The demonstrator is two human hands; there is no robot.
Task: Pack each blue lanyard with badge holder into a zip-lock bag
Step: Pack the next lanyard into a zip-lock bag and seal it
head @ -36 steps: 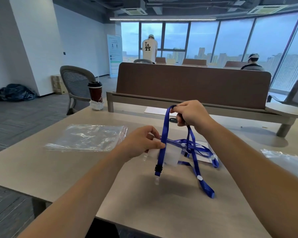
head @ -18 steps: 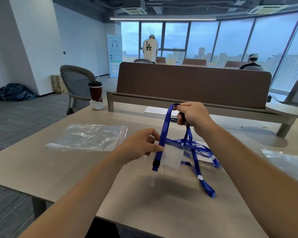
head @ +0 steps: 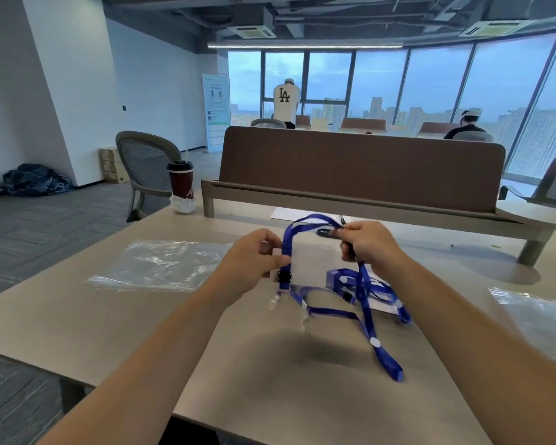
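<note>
— Beige table (head: pixel 142 332) nearest, with the looped tail of a blue lanyard (head: pixel 384 358) lying toward its near edge.

— And the hands?

— Left hand (head: pixel 254 268) pinching the strap between thumb and forefinger, just above the black buckle (head: pixel 284 277), other fingers curled. Right hand (head: pixel 369 244) closed round the same strap farther along, like a fist. Between them, strap arched up off the table.

— Handling?

— Probably light, limp and quick to snag: crosses the heap (head: pixel 360 284) of other lanyards just behind. Best taken at the buckle and the folded strap, then gathered into a bundle. Clear badge holder likely slick, and hard to make out here.

— Changed over the last second?

— Hands a little wider apart, right one lower. Strap now bowed over between them, not hanging straight from the right fist. Buckle lifted slightly.

— Farther out?

— Flat zip-lock bags (head: pixel 161 264) left of the hands and more bags (head: pixel 533 316) at the right edge, neither touched. Then a cup (head: pixel 181 179), a brown divider (head: pixel 363 168), windows beyond.
</note>
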